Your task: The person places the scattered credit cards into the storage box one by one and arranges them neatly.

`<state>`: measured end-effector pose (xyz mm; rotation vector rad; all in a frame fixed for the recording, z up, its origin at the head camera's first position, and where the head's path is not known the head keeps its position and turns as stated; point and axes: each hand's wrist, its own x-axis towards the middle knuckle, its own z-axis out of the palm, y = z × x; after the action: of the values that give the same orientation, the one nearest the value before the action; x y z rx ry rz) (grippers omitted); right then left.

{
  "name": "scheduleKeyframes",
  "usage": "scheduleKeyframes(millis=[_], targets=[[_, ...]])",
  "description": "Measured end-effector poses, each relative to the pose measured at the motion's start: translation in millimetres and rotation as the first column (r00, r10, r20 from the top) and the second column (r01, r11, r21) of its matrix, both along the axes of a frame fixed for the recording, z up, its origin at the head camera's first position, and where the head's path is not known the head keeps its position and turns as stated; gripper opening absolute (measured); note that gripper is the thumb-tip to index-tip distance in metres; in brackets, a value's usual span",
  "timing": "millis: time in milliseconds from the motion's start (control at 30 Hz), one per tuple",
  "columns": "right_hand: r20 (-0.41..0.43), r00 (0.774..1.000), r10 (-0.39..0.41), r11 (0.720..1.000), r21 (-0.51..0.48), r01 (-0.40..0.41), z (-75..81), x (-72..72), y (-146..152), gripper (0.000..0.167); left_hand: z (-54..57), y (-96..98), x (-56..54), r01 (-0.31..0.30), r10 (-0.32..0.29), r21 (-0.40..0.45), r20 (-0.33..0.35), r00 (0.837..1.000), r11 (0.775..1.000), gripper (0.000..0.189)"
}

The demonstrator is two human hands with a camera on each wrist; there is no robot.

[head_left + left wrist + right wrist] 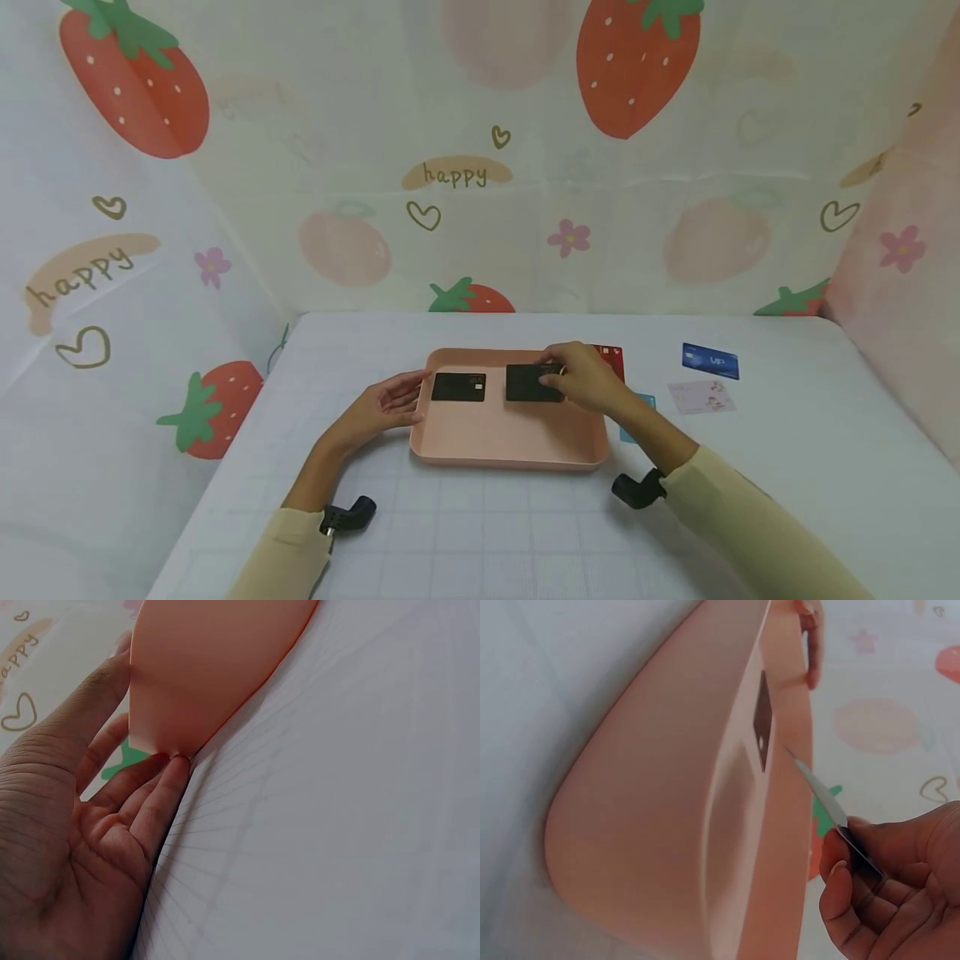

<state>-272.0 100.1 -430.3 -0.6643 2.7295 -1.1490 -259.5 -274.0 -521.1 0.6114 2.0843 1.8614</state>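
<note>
A pink tray (510, 450) lies on the white table. In its left half is a black card (458, 387) with a pale chip. My left hand (384, 404) holds the tray's left end; in the left wrist view its fingertips (178, 761) touch the tray's wall (202, 667) low down. Over the right half of the tray, my right hand (585, 377) pinches a second black card (528, 383) between thumb and fingers. In the right wrist view this card (826, 796) appears nearly edge-on, tilted above the tray, apart from the card (763, 724) lying inside.
Right of the tray lie a red card (613, 360) and a light blue card (627, 435), both partly hidden by my right arm. Farther right are a blue card (710, 361) and a pale pink card (702, 397). A strawberry-print cloth (480, 225) stands behind the table.
</note>
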Motion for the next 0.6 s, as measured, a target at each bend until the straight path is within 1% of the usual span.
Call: scheduleKeyframes(millis=[200, 367, 600], targets=[[0.012, 1.000, -0.005, 1.000, 0.018, 0.005, -4.2, -6.2, -7.0, 0.024, 1.0, 0.5, 0.3, -0.012, 0.012, -0.022, 0.007, 1.000, 1.000, 0.073], [0.006, 1.000, -0.001, 0.999, 0.034, 0.001, -7.4, -10.9, -10.9, 0.023, 1.6, 0.5, -0.2, -0.016, 0.016, -0.033, 0.003, 1.000, 0.999, 0.074], [0.040, 0.999, -0.023, 0.997, 0.076, 0.020, -8.7, -15.1, -16.7, 0.025, 0.9, -0.2, 0.5, -0.017, 0.017, -0.035, 0.007, 1.000, 0.999, 0.074]])
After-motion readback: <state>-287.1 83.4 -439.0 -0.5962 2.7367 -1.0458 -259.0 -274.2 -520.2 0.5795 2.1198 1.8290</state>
